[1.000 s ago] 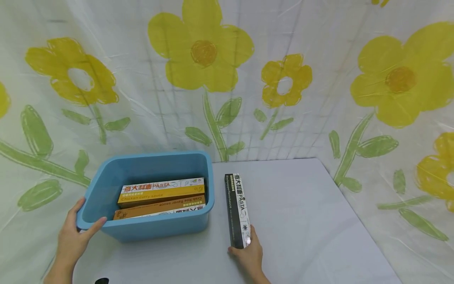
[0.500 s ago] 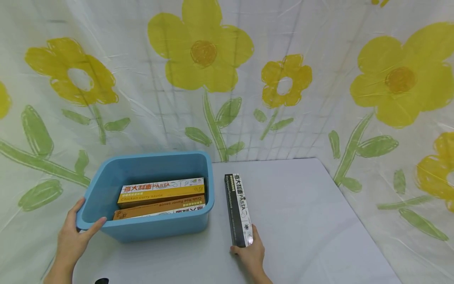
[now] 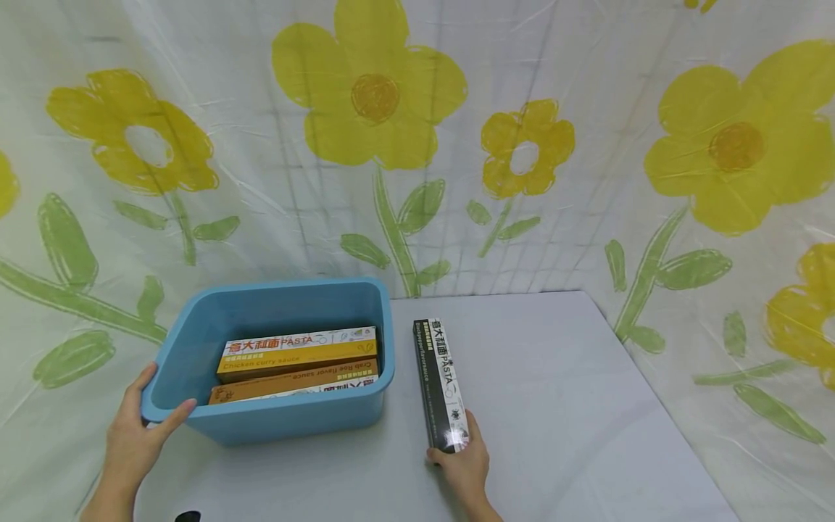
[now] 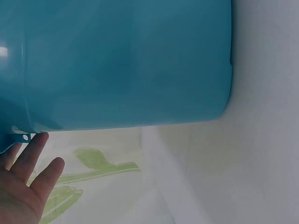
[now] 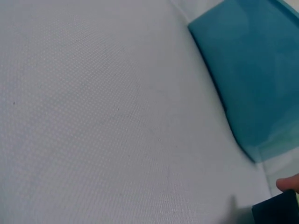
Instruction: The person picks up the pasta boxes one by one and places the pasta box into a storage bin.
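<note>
A light-blue plastic bin [image 3: 293,420] stands at the left. My left hand [image 3: 133,438] holds its near left corner, thumb over the front rim and fingers along the left side. The left wrist view shows fingers [image 4: 30,158] under the rim, some of them spread. To the bin's right, my right hand [image 3: 464,464] grips the near end of a long black-and-white pasta box [image 3: 438,384], labelled as black pepper flavour. Thumb and fingers are on opposite sides of it. In the right wrist view only the dark box end [image 5: 276,210] and a fingertip [image 5: 287,183] show.
Inside the bin lie a yellow chicken curry pasta box [image 3: 296,355] and an orange-brown crab roe one [image 3: 293,380]. A white-covered table [image 3: 554,406] lies beneath. Behind hangs a flower-printed curtain [image 3: 574,254]. A small black object [image 3: 188,516] shows at the bottom edge.
The near end of the black pepper pasta box has swung slightly to the right with my right hand. My left hand and the bin have stayed still.
</note>
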Motion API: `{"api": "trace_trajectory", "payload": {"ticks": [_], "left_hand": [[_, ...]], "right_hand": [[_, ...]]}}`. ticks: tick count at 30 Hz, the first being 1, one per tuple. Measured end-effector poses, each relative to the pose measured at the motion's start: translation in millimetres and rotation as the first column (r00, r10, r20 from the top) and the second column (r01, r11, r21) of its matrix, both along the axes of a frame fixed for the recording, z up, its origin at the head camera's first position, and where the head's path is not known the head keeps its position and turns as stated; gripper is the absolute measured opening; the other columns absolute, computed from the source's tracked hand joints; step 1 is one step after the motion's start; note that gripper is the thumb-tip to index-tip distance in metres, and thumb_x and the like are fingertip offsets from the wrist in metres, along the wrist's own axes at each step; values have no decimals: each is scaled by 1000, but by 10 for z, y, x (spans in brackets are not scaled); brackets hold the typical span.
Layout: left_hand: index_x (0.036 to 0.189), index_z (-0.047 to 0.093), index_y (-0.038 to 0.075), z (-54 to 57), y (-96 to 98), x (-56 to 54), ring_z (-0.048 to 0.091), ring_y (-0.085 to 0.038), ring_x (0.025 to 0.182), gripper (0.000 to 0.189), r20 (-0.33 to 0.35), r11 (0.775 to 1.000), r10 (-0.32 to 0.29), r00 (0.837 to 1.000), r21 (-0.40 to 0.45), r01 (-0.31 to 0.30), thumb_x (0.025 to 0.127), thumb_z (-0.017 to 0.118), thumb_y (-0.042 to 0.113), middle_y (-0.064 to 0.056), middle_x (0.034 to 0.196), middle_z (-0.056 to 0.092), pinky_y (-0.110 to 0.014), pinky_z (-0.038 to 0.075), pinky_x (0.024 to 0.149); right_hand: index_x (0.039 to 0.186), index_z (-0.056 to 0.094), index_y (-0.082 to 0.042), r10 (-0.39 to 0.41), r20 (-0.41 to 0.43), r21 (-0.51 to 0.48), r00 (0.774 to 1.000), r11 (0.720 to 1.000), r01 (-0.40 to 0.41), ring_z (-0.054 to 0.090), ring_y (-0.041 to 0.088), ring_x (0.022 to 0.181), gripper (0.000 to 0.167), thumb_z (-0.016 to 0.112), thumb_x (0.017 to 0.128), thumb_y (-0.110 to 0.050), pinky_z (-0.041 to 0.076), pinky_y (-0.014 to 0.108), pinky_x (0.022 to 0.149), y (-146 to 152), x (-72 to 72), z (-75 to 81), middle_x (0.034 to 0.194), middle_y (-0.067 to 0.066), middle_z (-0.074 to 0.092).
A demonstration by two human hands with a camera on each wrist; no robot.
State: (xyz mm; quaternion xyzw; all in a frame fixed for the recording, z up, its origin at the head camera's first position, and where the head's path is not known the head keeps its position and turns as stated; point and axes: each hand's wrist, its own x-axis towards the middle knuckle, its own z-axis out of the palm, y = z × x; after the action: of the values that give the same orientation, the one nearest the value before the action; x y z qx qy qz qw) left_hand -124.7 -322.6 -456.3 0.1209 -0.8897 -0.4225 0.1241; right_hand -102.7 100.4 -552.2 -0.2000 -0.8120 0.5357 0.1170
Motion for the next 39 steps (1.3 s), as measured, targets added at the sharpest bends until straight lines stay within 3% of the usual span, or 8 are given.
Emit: {"api": "trace_trajectory", "payload": {"ticks": [11,21,26,29,35,39], "left_hand": [[156,5,6,10,9,0,23,-63,131,90,11,1000,6,1000,1,-6,92,64,29,-34,154,12,-76,27,97],[156,6,4,15,17,-2,22,-62,132,90,7,1000,6,1000,-3,-6,92,64,29,-34,155,12,-76,26,98],[156,5,5,10,11,3,22,-63,132,90,10,1000,2,1000,6,-2,92,64,29,-34,155,11,-76,26,98],[156,6,5,7,6,5,22,-63,131,90,6,1000,1,1000,5,-1,92,63,29,-34,155,12,-76,26,98],[156,6,4,4,6,5,22,-62,131,90,-1,1000,1,1000,0,-1,92,64,29,-34,154,12,-76,25,98],[156,7,4,2,9,7,23,-63,131,89,-8,1000,1,1000,-1,-1,91,64,28,-34,154,13,-76,26,98]], "right_hand": [[139,43,8,-23,-68,42,997,999,25,59,40,108,103,87,46,5,45,55,94,127,-32,66,130,27,56],[138,46,5,-24,-124,57,992,998,31,61,38,100,99,85,47,7,47,50,89,351,-156,367,122,26,61],[139,45,6,8,-169,-16,986,1000,-11,57,41,113,99,84,48,9,42,53,100,451,-183,541,132,27,55],[140,45,4,17,-188,-59,982,998,-29,56,39,114,100,84,49,10,44,46,98,491,-193,639,133,25,55],[142,46,-1,50,-207,-113,977,991,-75,58,27,102,100,84,50,10,48,23,82,523,-201,818,126,22,60],[141,47,-1,93,-236,-122,967,985,-124,57,23,98,98,84,51,12,49,20,78,531,-216,923,126,21,60]]}}
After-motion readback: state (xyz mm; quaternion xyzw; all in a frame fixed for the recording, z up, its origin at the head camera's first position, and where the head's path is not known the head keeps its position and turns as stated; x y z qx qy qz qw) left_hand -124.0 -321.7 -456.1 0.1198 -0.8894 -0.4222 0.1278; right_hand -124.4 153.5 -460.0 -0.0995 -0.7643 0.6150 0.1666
